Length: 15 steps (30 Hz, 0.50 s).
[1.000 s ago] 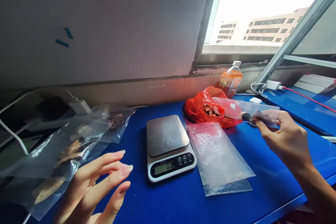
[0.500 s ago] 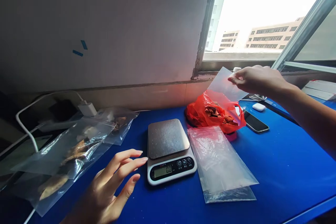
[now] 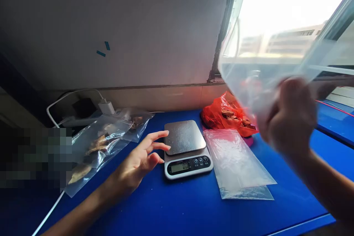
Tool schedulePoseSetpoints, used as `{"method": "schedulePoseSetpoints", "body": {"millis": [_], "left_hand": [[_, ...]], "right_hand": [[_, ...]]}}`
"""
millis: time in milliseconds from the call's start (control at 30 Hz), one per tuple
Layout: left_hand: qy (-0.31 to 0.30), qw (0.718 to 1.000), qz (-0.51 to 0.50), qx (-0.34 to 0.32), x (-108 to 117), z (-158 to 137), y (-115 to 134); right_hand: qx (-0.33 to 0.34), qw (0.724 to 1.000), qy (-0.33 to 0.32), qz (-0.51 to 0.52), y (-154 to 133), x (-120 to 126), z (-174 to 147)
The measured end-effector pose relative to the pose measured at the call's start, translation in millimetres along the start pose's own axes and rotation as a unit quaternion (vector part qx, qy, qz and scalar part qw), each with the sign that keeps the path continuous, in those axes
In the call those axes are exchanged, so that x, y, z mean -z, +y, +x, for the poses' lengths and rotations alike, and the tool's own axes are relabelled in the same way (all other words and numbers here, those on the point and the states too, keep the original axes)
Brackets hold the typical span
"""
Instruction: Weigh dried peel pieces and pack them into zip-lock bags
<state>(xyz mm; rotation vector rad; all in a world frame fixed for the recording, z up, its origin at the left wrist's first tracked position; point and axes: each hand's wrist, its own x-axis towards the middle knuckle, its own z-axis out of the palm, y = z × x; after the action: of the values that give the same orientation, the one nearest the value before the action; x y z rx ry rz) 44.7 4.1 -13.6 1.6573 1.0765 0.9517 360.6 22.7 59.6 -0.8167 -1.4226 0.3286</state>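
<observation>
My right hand (image 3: 293,121) is raised at the right, its fingers closed on a clear plastic bag (image 3: 238,62). Both hand and bag are blurred, and the bag spreads across part of the window. My left hand (image 3: 135,164) has its fingers apart, close to the left side of a digital kitchen scale (image 3: 185,136) that reads 0.0. Nothing lies on the scale's metal plate. Beside the scale are flat clear plastic bags (image 3: 239,166). Behind them sits an open red plastic bag (image 3: 214,112) with brown dried pieces (image 3: 233,116) inside.
Clear bags holding brown dried pieces (image 3: 103,140) lie on the left of the blue table (image 3: 166,206). A white charger (image 3: 106,107) with a cable stands behind them. The wall (image 3: 138,25) and window (image 3: 282,3) bound the back.
My right hand has lifted the clear bag up and nearer, away from the red bag. My left hand has come closer to the scale. The view has shifted slightly left.
</observation>
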Motion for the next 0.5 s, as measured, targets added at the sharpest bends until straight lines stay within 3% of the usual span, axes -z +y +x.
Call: {"method": "schedulePoseSetpoints", "body": {"millis": [100,200,333,433,500], "left_hand": [[-0.015,0.997,-0.081,0.003,-11,-7,-7],[0.015,0.996,-0.075,0.048,-15,-12,-9],[0.097,0.994,-0.032,0.045,-16,-8,-13],[0.061,0.996,-0.025,0.063,-17,-5,-18],[0.014,0.996,-0.047,0.078,-20,-7,-18]], "right_hand": [[-0.005,0.992,-0.074,0.100,18,-43,-56],[-0.070,0.983,-0.130,0.110,35,-61,-85],[-0.070,0.981,-0.131,0.122,42,-54,-93],[-0.040,0.983,-0.148,0.102,36,-43,-99],[-0.026,0.980,-0.193,0.049,31,-38,-107]]}}
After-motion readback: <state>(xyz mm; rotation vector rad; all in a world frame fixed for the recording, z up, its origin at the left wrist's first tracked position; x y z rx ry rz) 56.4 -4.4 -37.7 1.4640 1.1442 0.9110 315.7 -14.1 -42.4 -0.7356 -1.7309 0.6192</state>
